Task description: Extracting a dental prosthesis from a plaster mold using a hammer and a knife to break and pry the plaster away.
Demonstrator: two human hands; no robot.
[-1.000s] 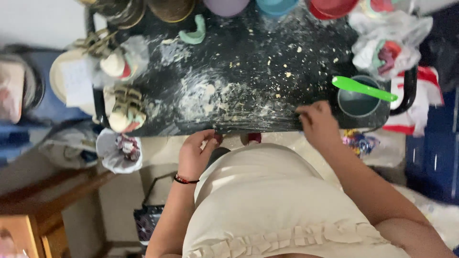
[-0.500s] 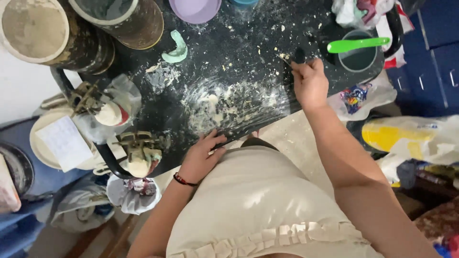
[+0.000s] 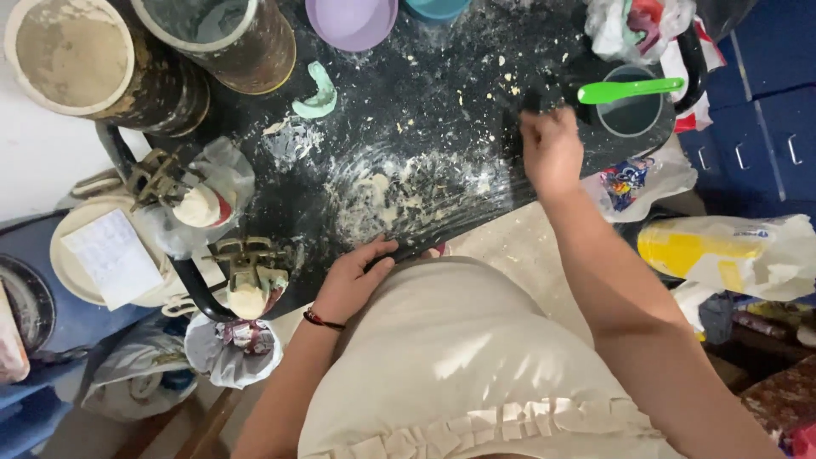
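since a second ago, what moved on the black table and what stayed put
The right hand moved from the table's near edge across the floury black table toward the dark cup with the green spatula, now touching a small dark thing I cannot make out. The left hand stayed on the near edge; cup and spatula did not move.

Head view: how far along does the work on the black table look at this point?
Looks done: pale crumbs and smears are already spread over the black table, and a pale green cast lies set aside. In hand: the right hand reaches a small dark object beside the cup holding a green spatula; the left hand rests on the table edge. Left: the crumbs remain uncleared.
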